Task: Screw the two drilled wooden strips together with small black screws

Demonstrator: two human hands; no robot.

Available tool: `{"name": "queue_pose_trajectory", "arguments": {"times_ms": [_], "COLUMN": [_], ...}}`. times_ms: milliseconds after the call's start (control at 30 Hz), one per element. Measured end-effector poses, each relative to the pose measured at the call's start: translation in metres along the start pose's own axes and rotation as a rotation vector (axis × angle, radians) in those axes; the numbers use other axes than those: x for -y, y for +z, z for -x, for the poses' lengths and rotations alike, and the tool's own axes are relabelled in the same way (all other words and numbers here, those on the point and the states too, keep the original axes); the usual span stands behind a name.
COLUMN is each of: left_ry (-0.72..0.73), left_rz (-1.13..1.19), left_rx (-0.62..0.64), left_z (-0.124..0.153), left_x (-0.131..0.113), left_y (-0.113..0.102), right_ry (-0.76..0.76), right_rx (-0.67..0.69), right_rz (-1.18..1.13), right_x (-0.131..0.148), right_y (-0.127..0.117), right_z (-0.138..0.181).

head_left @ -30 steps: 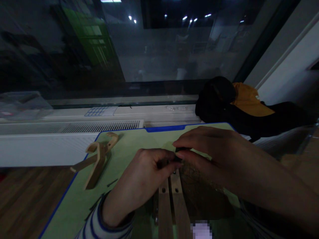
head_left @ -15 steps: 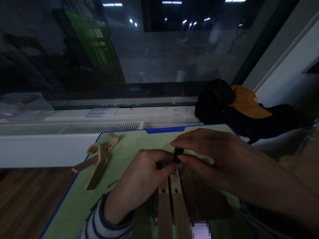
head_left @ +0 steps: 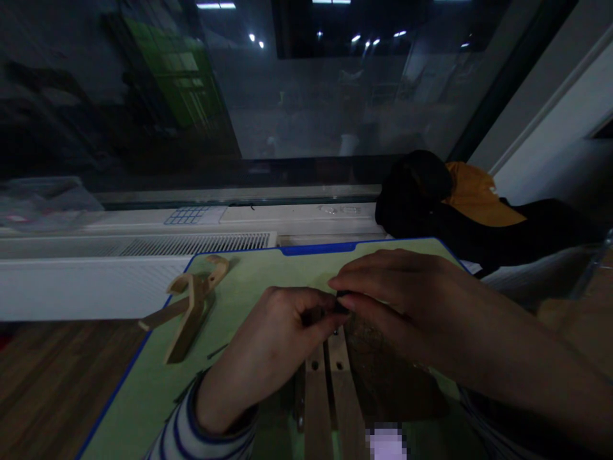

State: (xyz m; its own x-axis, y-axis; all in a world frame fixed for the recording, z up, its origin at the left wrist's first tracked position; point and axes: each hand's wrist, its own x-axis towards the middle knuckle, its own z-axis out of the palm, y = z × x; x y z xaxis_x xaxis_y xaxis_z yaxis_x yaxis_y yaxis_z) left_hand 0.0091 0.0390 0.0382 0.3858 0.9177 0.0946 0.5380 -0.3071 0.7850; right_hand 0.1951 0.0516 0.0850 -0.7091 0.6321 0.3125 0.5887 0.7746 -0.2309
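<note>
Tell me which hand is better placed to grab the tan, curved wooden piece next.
Probably the left hand: it is nearer the wooden piece, while the right hand is farther across the green, blue-edged tabletop.

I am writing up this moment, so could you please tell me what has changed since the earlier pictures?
Since half a second ago, the right hand has shifted its thumb slightly left over the small dark piece, which now shows less. No grip is visibly taken or released. The left hand, two wooden strips and wooden assembly stay put.
</note>
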Motion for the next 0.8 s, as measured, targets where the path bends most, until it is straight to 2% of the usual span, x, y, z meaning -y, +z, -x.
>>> {"name": "queue_pose_trajectory", "arguments": {"times_ms": [267,533,700,800], "left_ry": [-0.009,-0.072,-0.047,-0.039], "left_rz": [0.009,0.028,0.016,0.040], "left_rx": [0.073,0.033,0.027,0.010], "left_z": [-0.0002,-0.0012,-0.0010,-0.0009], "left_x": [0.0020,0.0010,0.0042,0.0045], "left_y": [-0.0025,0.0003,0.0020,0.0017], "right_ry": [0.022,0.035,0.008,-0.020], "right_rx": [0.005,0.019,-0.020,0.027], "right_rz": [0.006,-0.022,-0.041,-0.076], "right_x": [0.0008,0.0047,0.0046,0.0033], "right_y": [-0.0012,-0.0019,-0.0048,-0.0067], "right_z": [-0.0006,-0.0032,-0.0006,-0.0004]}}
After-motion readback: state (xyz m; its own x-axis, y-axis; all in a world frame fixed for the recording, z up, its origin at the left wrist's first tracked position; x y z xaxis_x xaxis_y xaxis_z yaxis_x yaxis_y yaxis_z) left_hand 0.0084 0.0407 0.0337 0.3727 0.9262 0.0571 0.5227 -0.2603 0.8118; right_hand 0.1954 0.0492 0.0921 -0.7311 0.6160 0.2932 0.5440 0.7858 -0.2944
